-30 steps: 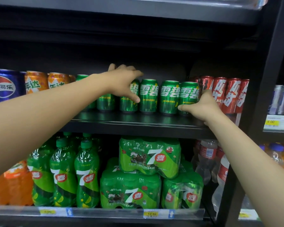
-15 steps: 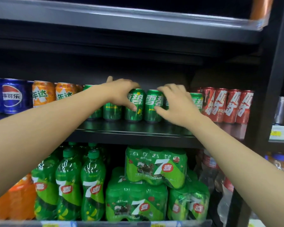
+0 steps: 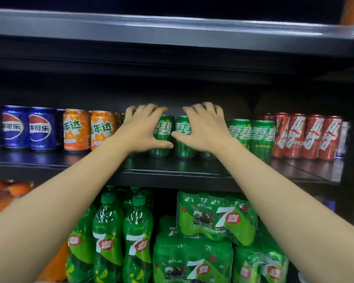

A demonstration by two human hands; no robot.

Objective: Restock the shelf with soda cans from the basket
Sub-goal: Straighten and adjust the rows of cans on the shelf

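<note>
Both forearms were bare, with no sleeves in view; the left hand (image 3: 140, 127) and right hand (image 3: 205, 127) wore nothing.

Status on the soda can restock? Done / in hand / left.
Done: green cans stand upright in a row on the middle shelf, between the orange cans and red cans. In hand: left hand and right hand are both spread over the centre green cans, apparently squaring them up. Left: unclear; the basket is out of view.

Single head view, facing forward, close to shelf (image 3: 172, 170), level with cans (image 3: 251, 135)
</note>
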